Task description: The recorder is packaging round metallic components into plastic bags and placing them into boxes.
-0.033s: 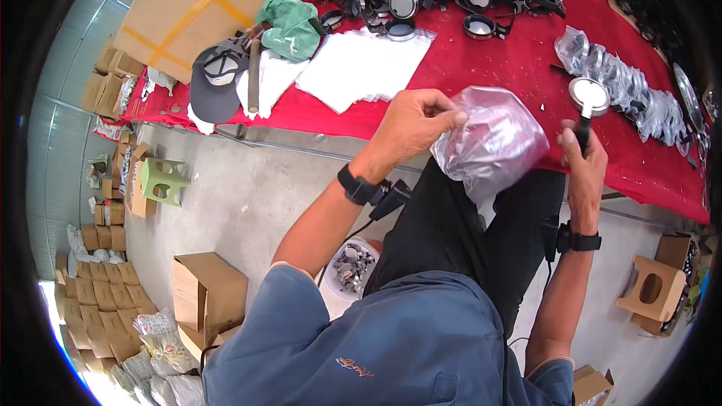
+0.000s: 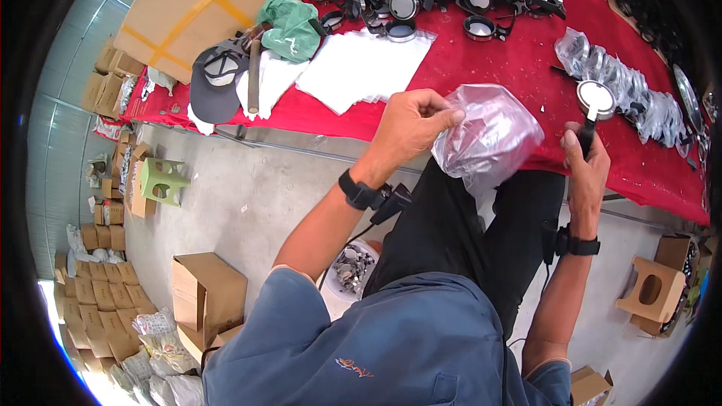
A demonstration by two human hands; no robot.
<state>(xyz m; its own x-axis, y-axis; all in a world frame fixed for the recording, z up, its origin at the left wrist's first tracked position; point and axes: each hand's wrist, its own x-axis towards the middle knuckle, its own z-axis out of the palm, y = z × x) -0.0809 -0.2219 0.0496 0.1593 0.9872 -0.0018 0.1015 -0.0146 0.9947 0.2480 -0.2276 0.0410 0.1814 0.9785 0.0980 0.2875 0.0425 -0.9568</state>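
My left hand (image 2: 416,124) pinches the rim of a clear plastic bag (image 2: 489,135) between thumb and fingers; the bag hangs puffed out over my lap. Off to the right, my right hand (image 2: 587,169) is closed around the black handle of a round silver-rimmed part (image 2: 596,98), its pale disc pointing up and away from the bag. Beyond it on the red-covered table (image 2: 504,68) lies a row of similar round parts wrapped in clear plastic (image 2: 620,79). A stack of flat white bags or sheets (image 2: 368,64) rests past my left hand.
Loose round black-and-silver parts (image 2: 402,5) are heaped at the table's far side. At left lie a grey cap (image 2: 214,90), a hammer (image 2: 254,75), a green plastic bag (image 2: 289,26) and a large taped carton (image 2: 203,7). A bucket of metal parts (image 2: 351,271) stands below my left arm.
My right hand has shifted slightly to the right with the round part. The plastic bag has moved a little to the left and its shape has changed slightly.
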